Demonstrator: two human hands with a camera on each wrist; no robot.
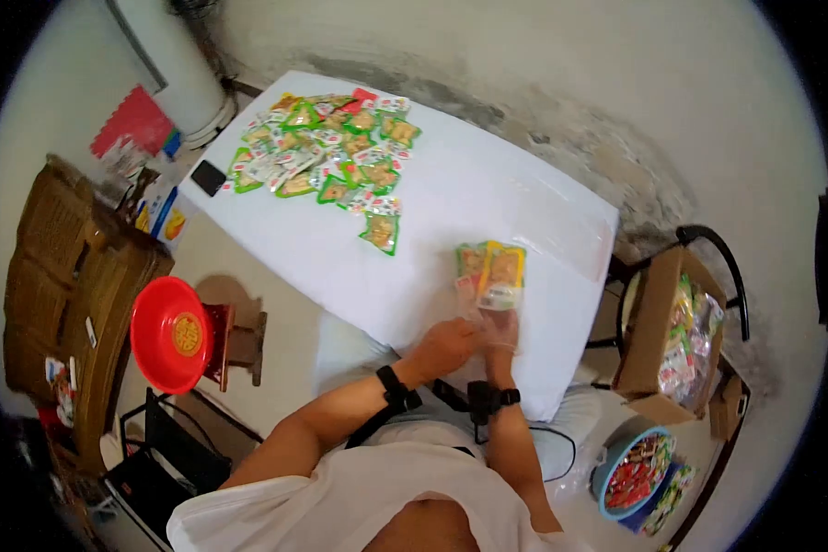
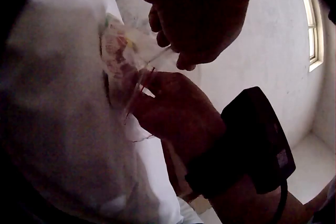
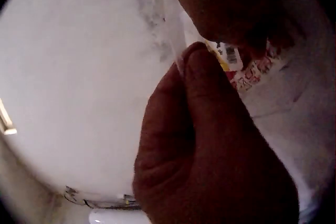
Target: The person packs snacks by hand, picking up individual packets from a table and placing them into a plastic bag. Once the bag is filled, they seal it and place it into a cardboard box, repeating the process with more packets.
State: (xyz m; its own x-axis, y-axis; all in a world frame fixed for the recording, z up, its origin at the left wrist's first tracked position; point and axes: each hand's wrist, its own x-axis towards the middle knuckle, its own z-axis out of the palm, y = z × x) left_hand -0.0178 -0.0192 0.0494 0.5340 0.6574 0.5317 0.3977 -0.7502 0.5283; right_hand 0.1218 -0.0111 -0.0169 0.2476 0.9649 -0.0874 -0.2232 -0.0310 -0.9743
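Observation:
My left hand (image 1: 446,347) pinches the edge of a clear plastic bag (image 1: 469,308) with thumb and finger; the right wrist view shows this left hand (image 3: 205,129) close up. Beside it, my right hand (image 1: 500,339) grips the lower end of the bag and the snack packets, its fingers partly hidden behind film. A yellow-edged packet (image 1: 506,264) overlaps a green-edged packet (image 1: 470,261) above the hands. In the left wrist view the right hand (image 2: 176,106) has its thumb and a finger on the packets. A white label with a barcode (image 3: 231,55) shows beside the fingers.
Many green-edged packets (image 1: 290,166) lie heaped on the white table (image 1: 460,175), with a phone (image 1: 209,178) at its left edge. A cardboard box (image 1: 649,340) of packets and a blue basin (image 1: 607,488) stand right. At left is a red basin (image 1: 156,336).

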